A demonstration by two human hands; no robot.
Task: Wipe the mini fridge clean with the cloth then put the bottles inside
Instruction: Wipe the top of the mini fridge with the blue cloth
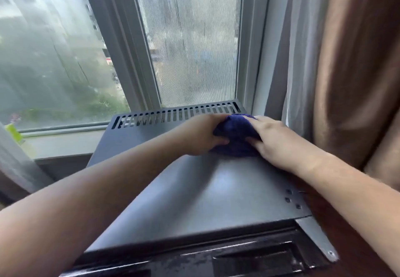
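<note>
The mini fridge (194,194) fills the lower middle of the head view; I look down on its dark grey top panel, with a row of vent slots along the far edge. A bunched dark blue cloth (236,135) lies on the far right part of that top. My left hand (201,135) grips the cloth's left side, thumb curled under it. My right hand (272,140) grips its right side, fingers wrapped over the fabric. No bottles are in view.
A window with a mesh screen (194,49) stands right behind the fridge. A brown curtain (350,71) hangs close along the right side. The grey sill (65,144) runs to the left, with a yellow-green object (14,132) at its far left.
</note>
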